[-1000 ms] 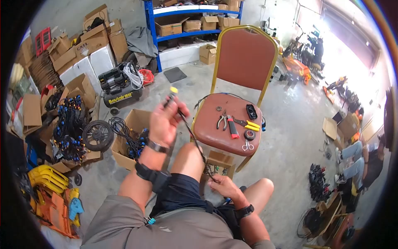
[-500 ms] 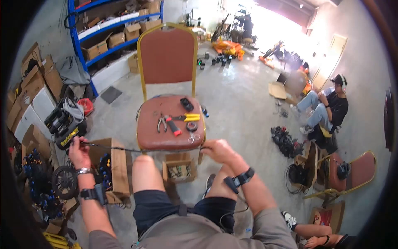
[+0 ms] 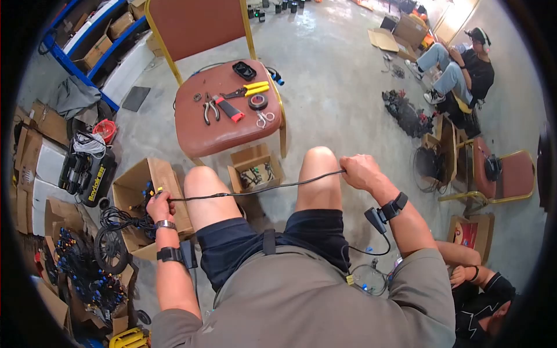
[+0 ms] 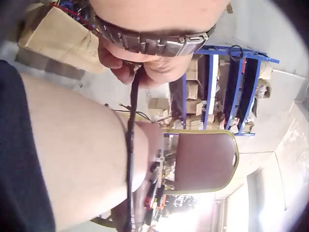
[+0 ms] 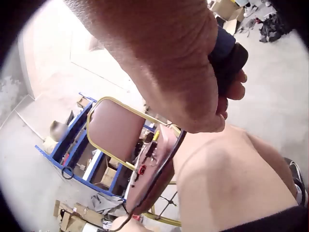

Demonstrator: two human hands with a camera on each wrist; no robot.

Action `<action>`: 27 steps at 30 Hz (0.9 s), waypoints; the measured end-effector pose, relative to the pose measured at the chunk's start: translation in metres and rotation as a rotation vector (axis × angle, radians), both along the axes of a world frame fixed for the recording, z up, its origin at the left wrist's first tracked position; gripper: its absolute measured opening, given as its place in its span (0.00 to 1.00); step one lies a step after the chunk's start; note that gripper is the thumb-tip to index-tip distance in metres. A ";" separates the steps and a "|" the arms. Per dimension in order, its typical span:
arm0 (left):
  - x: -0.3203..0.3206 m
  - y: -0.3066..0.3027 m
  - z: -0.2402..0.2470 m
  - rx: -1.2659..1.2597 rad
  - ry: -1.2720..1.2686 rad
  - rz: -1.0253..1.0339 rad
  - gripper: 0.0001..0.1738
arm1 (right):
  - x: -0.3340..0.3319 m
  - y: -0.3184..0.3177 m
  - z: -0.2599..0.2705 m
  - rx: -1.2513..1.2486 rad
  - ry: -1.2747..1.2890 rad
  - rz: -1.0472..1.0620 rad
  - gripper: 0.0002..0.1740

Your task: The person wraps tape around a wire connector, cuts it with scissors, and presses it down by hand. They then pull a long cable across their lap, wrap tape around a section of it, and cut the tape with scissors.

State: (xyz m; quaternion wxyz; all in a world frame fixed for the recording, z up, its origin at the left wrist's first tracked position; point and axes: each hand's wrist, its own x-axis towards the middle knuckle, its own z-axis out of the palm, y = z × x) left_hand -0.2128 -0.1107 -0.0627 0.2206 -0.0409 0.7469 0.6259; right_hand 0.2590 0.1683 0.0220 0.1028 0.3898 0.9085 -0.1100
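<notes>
In the head view a black cable (image 3: 261, 189) stretches across both knees between the hands. My left hand (image 3: 159, 207) grips its left end, where a small yellow tip (image 3: 160, 189) shows above the fingers. The right hand (image 3: 361, 172) is curled round the other end. From the right wrist view, that hand holds a dark blue and black connector (image 5: 226, 58), with the cable (image 5: 157, 180) leaving below the palm. The left wrist view shows the cable (image 4: 131, 145) coming out between thumb and fingers; the left end itself is mostly hidden in the hand.
A brown chair (image 3: 203, 130) ahead bears pliers (image 3: 211, 109), a red-and-black cutter (image 3: 230, 109), yellow-handled strippers (image 3: 246, 90), tape (image 3: 257, 102) and scissors (image 3: 264, 119). A small carton (image 3: 238, 159) stands below it. Left is a larger carton (image 3: 171, 174); people sit at right.
The hands have spread apart, drawing the cable out nearly straight. My left hand has come down from its raised position, the right has moved outward, and the head view has turned right and downward.
</notes>
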 end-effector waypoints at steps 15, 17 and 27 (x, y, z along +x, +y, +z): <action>-0.014 0.022 -0.087 -0.465 0.369 -0.095 0.15 | 0.021 0.016 -0.098 -0.161 0.049 -0.197 0.12; 0.003 0.034 -0.059 -0.546 0.387 -0.123 0.13 | 0.022 0.013 -0.095 -0.220 0.157 -0.202 0.10; 0.006 0.038 -0.050 -0.465 0.378 -0.072 0.10 | 0.043 0.018 -0.126 -0.333 0.264 -0.187 0.10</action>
